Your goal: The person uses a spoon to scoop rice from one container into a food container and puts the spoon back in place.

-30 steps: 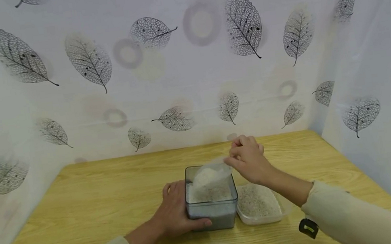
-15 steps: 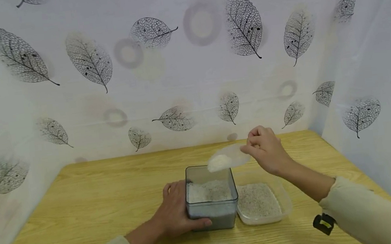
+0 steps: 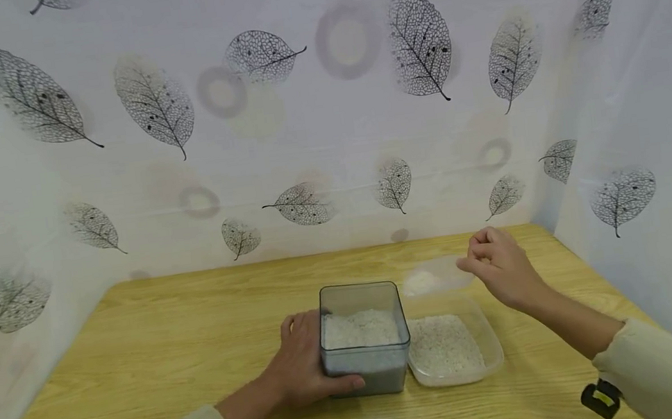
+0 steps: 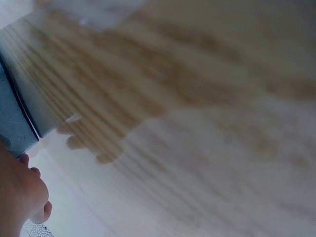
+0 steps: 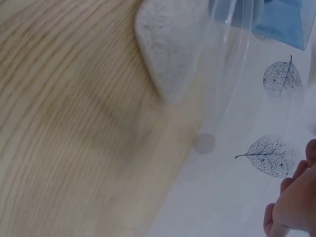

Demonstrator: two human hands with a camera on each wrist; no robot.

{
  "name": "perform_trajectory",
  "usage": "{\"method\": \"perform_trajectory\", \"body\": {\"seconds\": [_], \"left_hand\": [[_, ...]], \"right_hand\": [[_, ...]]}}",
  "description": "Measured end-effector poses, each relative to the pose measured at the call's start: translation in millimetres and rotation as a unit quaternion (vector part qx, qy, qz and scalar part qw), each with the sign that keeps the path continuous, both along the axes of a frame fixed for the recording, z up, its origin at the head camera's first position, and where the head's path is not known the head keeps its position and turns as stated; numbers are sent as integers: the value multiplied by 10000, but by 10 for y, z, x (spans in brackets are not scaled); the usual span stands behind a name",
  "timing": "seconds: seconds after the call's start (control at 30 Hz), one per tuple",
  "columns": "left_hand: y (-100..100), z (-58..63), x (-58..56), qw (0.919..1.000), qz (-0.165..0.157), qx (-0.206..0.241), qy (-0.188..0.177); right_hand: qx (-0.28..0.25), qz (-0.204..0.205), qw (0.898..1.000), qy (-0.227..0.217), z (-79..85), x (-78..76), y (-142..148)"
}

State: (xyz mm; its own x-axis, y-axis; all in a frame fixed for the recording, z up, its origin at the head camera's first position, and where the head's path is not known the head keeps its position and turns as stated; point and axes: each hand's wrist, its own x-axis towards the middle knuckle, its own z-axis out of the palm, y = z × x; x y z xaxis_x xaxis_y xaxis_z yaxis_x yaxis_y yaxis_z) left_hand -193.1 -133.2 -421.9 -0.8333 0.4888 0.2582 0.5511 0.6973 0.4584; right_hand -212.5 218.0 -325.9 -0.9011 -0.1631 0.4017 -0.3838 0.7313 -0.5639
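Note:
A square grey see-through container (image 3: pixel 368 366) stands mid-table, part filled with pale rice-like grains (image 3: pixel 360 329). My left hand (image 3: pixel 304 363) grips its left side, thumb across the front; the left wrist view catches this hand (image 4: pixel 24 192) beside the container (image 4: pixel 15 108). Between my right hand's (image 3: pixel 503 269) thumb and fingers is a thin translucent scoop (image 3: pixel 444 273) carrying a small heap of white grains (image 3: pixel 422 283). It hangs over the back of a shallow clear plastic tub (image 3: pixel 493 351), which holds more grains (image 3: pixel 447 346). In the right wrist view my right hand (image 5: pixel 294 202) shows only partly.
The tub stands close against the container's right side. Both rest on a wooden table (image 3: pixel 170 348), whose back edge meets a leaf-printed curtain (image 3: pixel 327 134). A black strap device (image 3: pixel 601 400) hangs at my right sleeve (image 3: pixel 663 365).
My right hand has lifted the scoop out of the square container and carried it right, over the tub, with some grains still on it. The left hand has stayed put.

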Motion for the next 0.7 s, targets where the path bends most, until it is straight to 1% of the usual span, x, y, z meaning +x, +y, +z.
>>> {"method": "perform_trajectory", "body": {"seconds": [0.2, 0.27, 0.37, 0.53, 0.63, 0.7], "left_hand": [[10, 1, 0, 10000, 9, 6, -68], [9, 0, 0, 10000, 21, 8, -73], [10, -7, -1, 10000, 16, 27, -56], [8, -21, -5, 10000, 15, 37, -48], [7, -16, -3, 10000, 16, 34, -92], [7, -9, -1, 9999, 10, 34, -126]], "right_hand": [[208, 17, 9996, 198, -136, -2, 184], [303, 44, 9989, 350, -185, -19, 220], [609, 120, 9960, 641, -259, -40, 263], [1297, 218, 9851, 1105, -321, -50, 267], [1646, 247, 9761, 1395, -325, -42, 248], [1873, 258, 9665, 1736, -329, -46, 240]]}}
